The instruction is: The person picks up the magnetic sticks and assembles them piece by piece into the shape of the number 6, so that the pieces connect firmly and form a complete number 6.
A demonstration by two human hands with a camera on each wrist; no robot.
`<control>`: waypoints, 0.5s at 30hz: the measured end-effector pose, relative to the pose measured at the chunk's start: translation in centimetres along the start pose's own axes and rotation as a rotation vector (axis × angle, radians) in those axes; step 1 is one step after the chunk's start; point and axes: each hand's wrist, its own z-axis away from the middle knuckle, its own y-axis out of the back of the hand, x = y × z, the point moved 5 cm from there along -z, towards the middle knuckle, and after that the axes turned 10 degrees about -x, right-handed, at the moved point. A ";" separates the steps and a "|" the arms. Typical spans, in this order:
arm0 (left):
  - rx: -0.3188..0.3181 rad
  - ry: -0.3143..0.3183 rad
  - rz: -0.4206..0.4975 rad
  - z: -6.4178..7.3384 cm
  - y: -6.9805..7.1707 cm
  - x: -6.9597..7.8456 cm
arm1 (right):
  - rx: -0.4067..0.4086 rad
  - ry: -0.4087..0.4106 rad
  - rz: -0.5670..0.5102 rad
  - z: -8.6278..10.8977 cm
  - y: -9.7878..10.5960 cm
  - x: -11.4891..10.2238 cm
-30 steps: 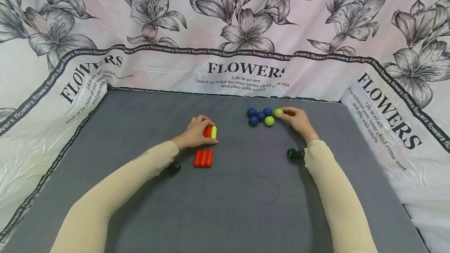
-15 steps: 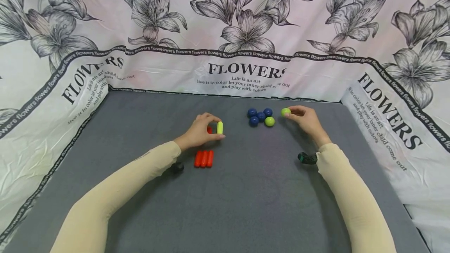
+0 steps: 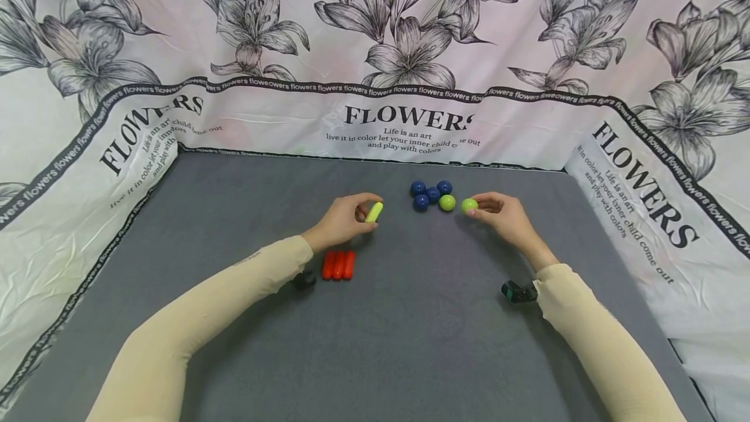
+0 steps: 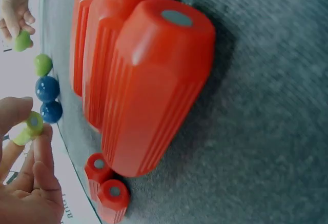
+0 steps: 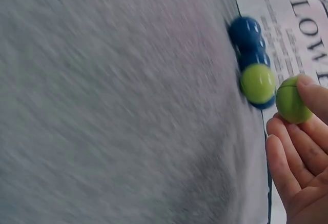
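Observation:
My left hand (image 3: 342, 221) pinches a yellow-green magnetic rod (image 3: 374, 212) between thumb and fingers, tilted in the head view. A grey disc marks the end of that rod (image 4: 34, 123) in the left wrist view. In front of this hand lie three red rods (image 3: 338, 266) side by side; two more red rods (image 4: 113, 201) show in the left wrist view, hidden behind the hand from above. My right hand (image 3: 506, 219) holds a light green ball (image 3: 469, 206) at its fingertips, just right of another green ball (image 3: 447, 203) that sits against several dark blue balls (image 3: 432, 195).
The grey tabletop (image 3: 398, 344) ends at a white flower-print cloth (image 3: 269, 112) hanging along the back and sides. Dark wrist cameras (image 3: 518, 292) stick out below both cream sleeves (image 3: 597, 344).
My left hand has drawn the yellow-green rod away from the red rods, rightward, and tilted it. The right hand has pulled its green ball off the cluster and brought it nearer the front.

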 end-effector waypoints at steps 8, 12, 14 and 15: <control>-0.065 -0.021 -0.130 -1.2 -1.2 0.8 | -0.056 0.014 -0.081 1.0 -2.5 -0.3; -0.086 -0.013 -0.144 -2.0 -1.7 1.2 | -0.073 0.024 -0.098 1.2 -3.5 -0.5; -0.099 -0.009 -0.150 -2.4 -2.0 1.3 | -0.077 0.023 -0.096 1.3 -3.9 -0.6; -0.106 -0.010 -0.154 -2.6 -2.2 1.5 | -0.079 0.024 -0.094 1.3 -4.1 -0.7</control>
